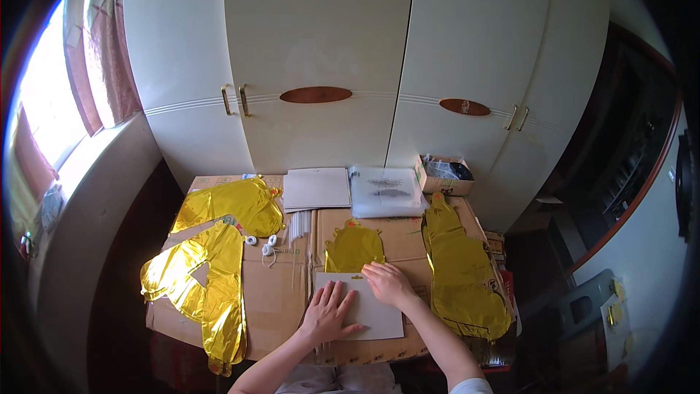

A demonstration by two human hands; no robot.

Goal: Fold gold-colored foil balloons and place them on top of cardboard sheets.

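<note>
Lying palm down in the head view, the left hand [329, 315] spreads its fingers wide over a smooth, stiff pale card [375, 321], touching it without gripping. The right hand [389, 284] has its fingers close together and bent at the card's upper right corner, which they cover; whether they pinch it cannot be told. The rectangular card, with a slot near its top edge, lies at the near middle of a brown cardboard sheet [281, 303]. Just beyond it, a thin gold foil piece [354, 244] with a tabbed outline meets the card's upper edge; any part underneath is hidden.

Shiny, creased foil shapes [224, 263] sprawl at the left, one overhanging the near edge, and a long wrinkled foil [464, 270] lies at the right. Between the left foils and the card are white ribbon rolls [269, 249] and slim white sticks [299, 225]. Farther back sit stacked pale cards [317, 188], glossy clear plastic sleeves [386, 193] and an open carton [445, 184], before a cream wardrobe [317, 36].
</note>
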